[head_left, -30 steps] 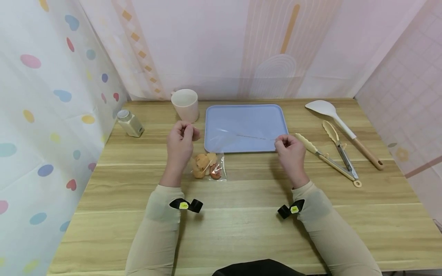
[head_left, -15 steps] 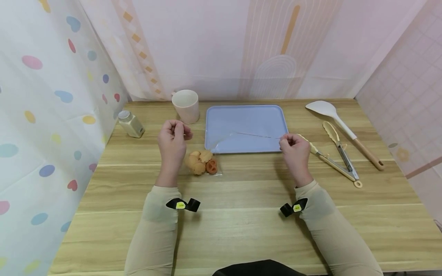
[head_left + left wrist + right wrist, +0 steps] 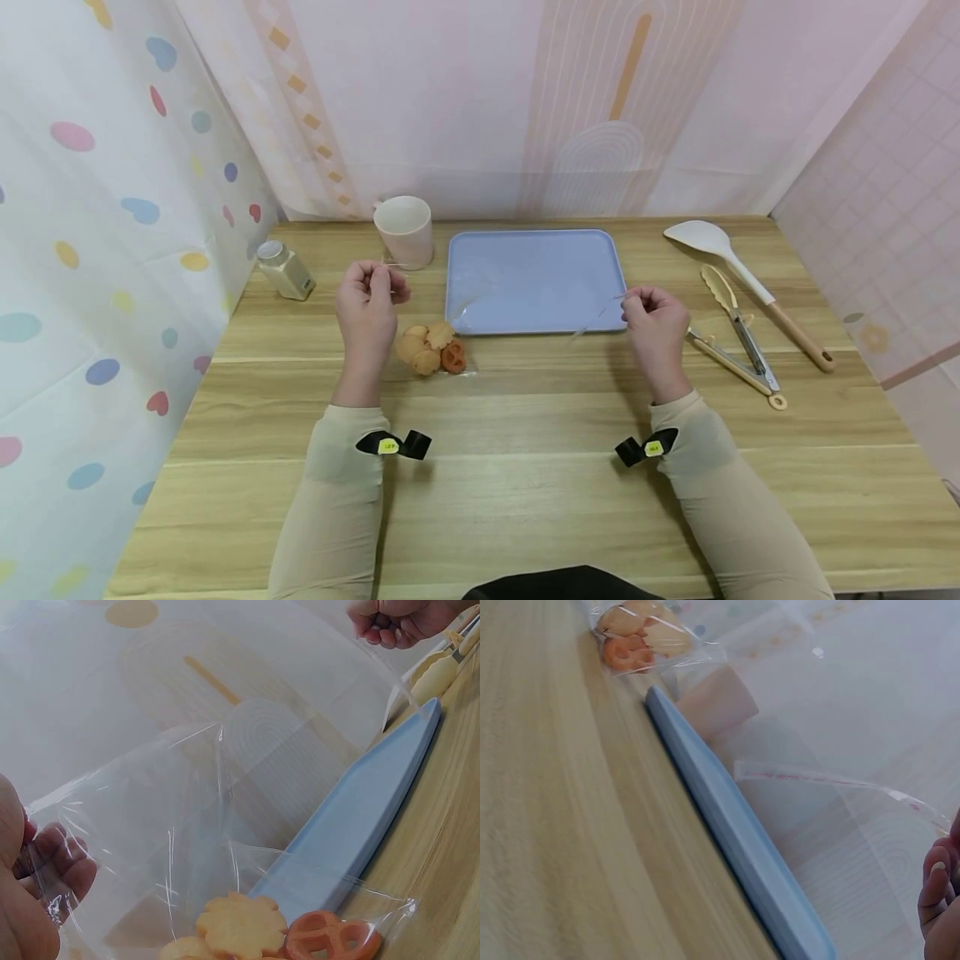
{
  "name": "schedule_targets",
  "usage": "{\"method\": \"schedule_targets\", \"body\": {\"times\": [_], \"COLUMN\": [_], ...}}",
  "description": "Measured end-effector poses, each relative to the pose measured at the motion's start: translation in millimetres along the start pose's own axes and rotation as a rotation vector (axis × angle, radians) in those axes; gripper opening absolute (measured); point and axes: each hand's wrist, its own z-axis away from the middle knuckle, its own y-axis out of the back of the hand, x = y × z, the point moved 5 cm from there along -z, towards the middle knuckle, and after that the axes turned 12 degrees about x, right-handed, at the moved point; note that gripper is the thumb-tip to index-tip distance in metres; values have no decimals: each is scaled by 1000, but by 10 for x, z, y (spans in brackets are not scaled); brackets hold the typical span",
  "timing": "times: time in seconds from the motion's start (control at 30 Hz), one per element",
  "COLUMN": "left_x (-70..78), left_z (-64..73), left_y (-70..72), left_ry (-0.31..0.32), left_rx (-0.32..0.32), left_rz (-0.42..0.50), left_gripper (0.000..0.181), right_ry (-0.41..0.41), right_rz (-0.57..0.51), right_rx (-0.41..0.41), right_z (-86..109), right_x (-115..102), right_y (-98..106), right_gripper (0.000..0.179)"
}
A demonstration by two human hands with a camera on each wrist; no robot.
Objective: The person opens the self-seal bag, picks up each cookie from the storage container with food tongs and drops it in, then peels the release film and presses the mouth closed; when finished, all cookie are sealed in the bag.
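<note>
My left hand (image 3: 367, 321) pinches the top of a clear plastic bag (image 3: 187, 817) of cookies, which hangs to its right. Inside the bag are round and flower-shaped pale cookies (image 3: 241, 925) and a brown pretzel-shaped cookie (image 3: 330, 937). The bag's upper part is see-through and overlaps the tray in the head view. Farther right, my right hand (image 3: 656, 342) pinches one end of a narrow clear strip (image 3: 802, 777) with a thin red line along it. The strip's other end hangs loose, apart from the bag.
A light blue tray (image 3: 536, 283) lies at the back middle of the wooden table (image 3: 510, 483). Left of it stand a pink mug (image 3: 405, 233) and a tilted-looking seasoning jar (image 3: 287, 271). Tongs (image 3: 738, 333) and a white spatula-like utensil (image 3: 738, 258) lie at the right.
The strip, earlier stretched between the bag and my right hand, now hangs from the right hand alone. My hands have moved farther apart, and the cookie bag has shifted left.
</note>
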Motion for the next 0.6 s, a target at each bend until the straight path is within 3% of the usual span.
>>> {"method": "schedule_targets", "body": {"times": [0.27,0.4,0.5,0.6], "left_x": [3,14,20,26], "left_z": [-4,1,4,8], "left_y": [4,-6,-20,-30], "left_ry": [-10,-21,-20,-13], "left_rx": [-5,-12,-15,-17], "left_rz": [19,9,2,-8], "left_gripper": [18,18,18,18], "right_ry": [-30,-42,-21,37], "right_rz": [-1,15,92,171], "right_rx": [-131,-221,-342,-524], "right_z": [6,16,52,144], "right_x": [-69,68,215,295], "right_y": [31,14,13,22], "right_gripper": [16,16,17,14]}}
